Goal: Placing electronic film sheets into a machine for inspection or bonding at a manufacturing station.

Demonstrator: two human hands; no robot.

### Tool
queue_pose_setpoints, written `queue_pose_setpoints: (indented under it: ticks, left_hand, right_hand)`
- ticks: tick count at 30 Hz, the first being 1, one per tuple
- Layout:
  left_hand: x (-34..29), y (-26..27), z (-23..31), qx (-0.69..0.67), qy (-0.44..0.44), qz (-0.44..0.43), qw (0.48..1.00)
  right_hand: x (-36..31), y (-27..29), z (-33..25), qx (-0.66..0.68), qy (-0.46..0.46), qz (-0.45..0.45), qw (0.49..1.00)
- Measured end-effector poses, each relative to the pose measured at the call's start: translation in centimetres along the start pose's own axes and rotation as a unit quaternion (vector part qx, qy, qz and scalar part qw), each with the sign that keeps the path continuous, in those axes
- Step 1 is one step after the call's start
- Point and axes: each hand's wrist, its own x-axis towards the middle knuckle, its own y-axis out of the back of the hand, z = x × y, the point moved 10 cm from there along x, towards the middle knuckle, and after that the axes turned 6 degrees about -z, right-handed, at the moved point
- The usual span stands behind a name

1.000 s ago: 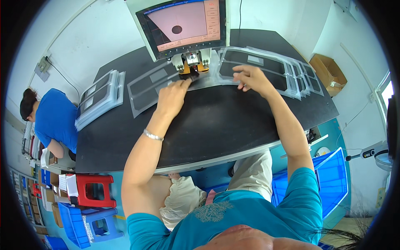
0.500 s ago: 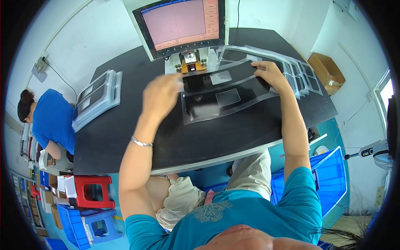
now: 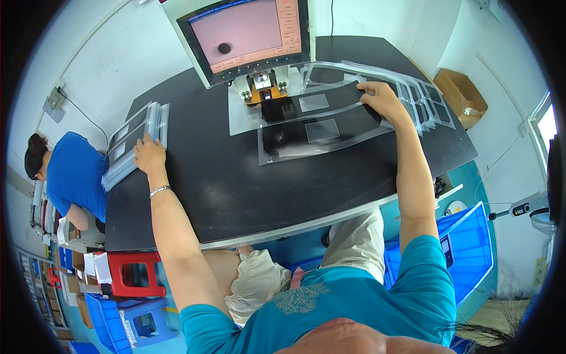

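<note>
My right hand (image 3: 383,101) pinches the far right part of a clear plastic film sheet (image 3: 277,154) with dark panels and two pale rectangular windows. The sheet's left end lies just in front of a small machine head (image 3: 263,88) with a yellow-orange base below the monitor. At the left of the table my left hand (image 3: 151,154) rests on the right side of a stack of similar clear film sheets (image 3: 154,127). Its fingers look apart, their tips on the top sheet.
A monitor (image 3: 242,32) stands at the back of the black table (image 3: 236,194). More fanned film sheets (image 3: 427,106) lie at the right, near a cardboard box (image 3: 460,100). A person in blue (image 3: 73,174) bends at the left. Below are a blue crate (image 3: 466,253) and a red stool (image 3: 135,274).
My left hand has let go of the sheet by the machine and moved left onto the stack. A dark round spot now shows on the monitor. My right hand stays almost where it was.
</note>
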Motion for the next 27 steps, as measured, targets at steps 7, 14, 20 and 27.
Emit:
queue_pose_setpoints:
  ticks: [7,14,20,27]
  left_hand:
    - [0.4,0.1,-0.6,-0.030,0.024,-0.029,0.999]
    - [1.0,0.2,-1.3,0.037,0.034,0.080,0.996]
    - [0.8,1.2,-0.7,0.037,0.022,-0.013,0.999]
    - [1.0,1.3,-0.4,0.069,0.038,0.063,0.995]
  right_hand:
    - [-0.1,-0.1,-0.3,0.001,-0.002,-0.006,1.000]
    - [-0.1,-0.3,-0.4,0.012,0.013,-0.010,1.000]
    - [0.3,0.3,-0.2,-0.014,0.014,0.042,0.999]
    - [0.4,1.1,0.0,-0.061,0.010,0.115,0.991]
